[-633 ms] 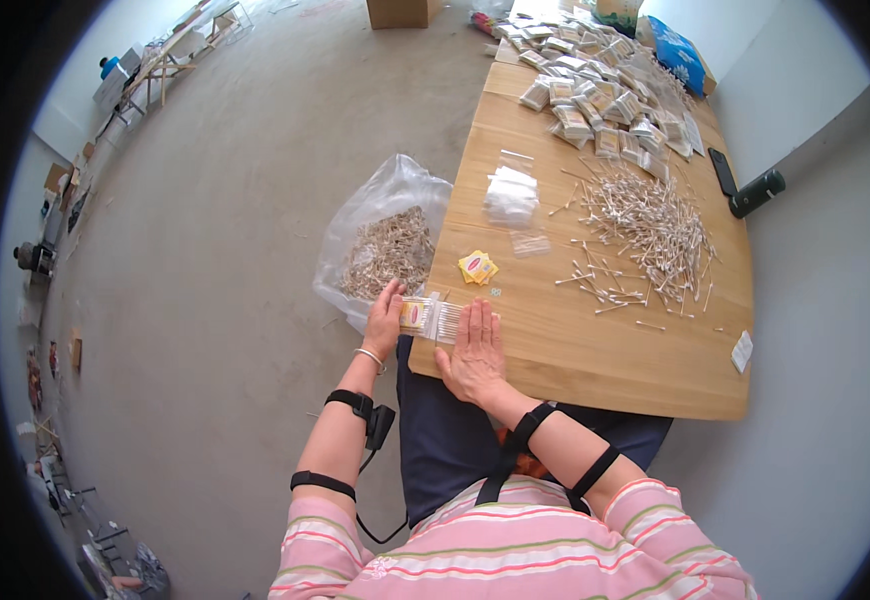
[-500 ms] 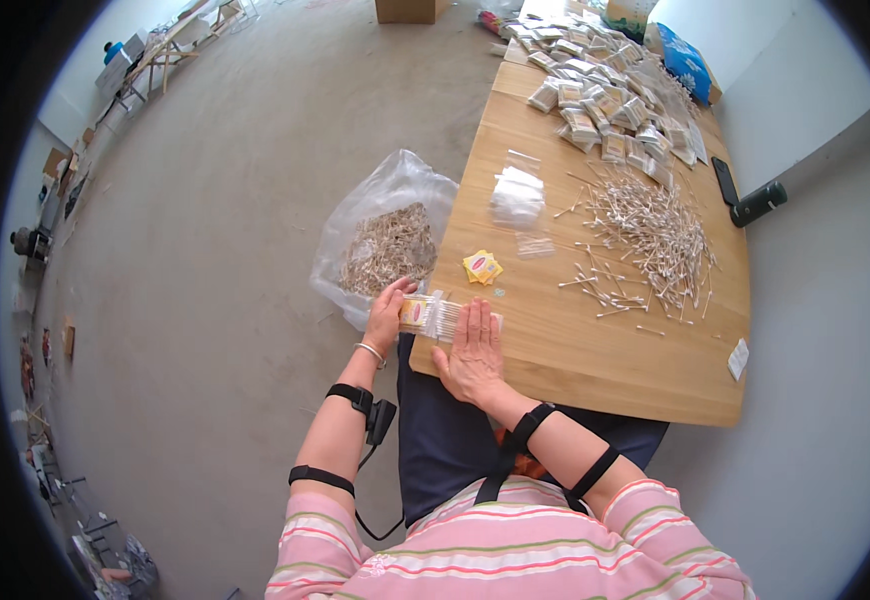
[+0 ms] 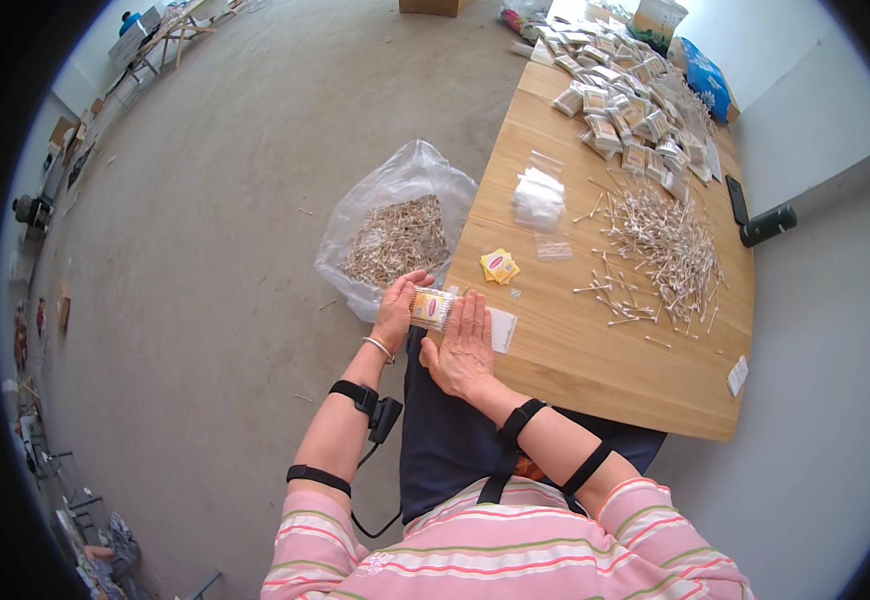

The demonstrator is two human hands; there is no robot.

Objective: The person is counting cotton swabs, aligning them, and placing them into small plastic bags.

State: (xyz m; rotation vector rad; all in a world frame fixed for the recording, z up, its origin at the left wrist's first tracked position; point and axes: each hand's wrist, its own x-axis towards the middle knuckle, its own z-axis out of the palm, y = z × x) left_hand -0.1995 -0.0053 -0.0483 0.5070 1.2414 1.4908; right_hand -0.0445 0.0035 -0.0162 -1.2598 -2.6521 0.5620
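At the table's left front corner, my left hand (image 3: 394, 312) grips the left end of a small clear packet of cotton swabs (image 3: 430, 308) with a yellow and red label. My right hand (image 3: 463, 345) is flat, fingers stretched out, touching the packet's right end. A whitish flat piece (image 3: 502, 329) shows on the tabletop just past my right fingers; its kind I cannot tell. Beyond my hands lie several yellow label cards (image 3: 499, 266) in a small stack and a pile of clear plastic bags (image 3: 539, 199).
Loose cotton swabs (image 3: 667, 250) spread over the right of the wooden table (image 3: 595, 370). Filled packets (image 3: 620, 95) heap at the far end. A dark bottle (image 3: 767, 226) and a phone (image 3: 736, 200) lie by the right edge. A plastic sack (image 3: 340, 225) of swabs stands on the floor.
The swabs that showed between the label and my right hand are now mostly out of sight, and the packet looks shorter. The whitish piece past my right fingers shows more. The whole view has shifted slightly.
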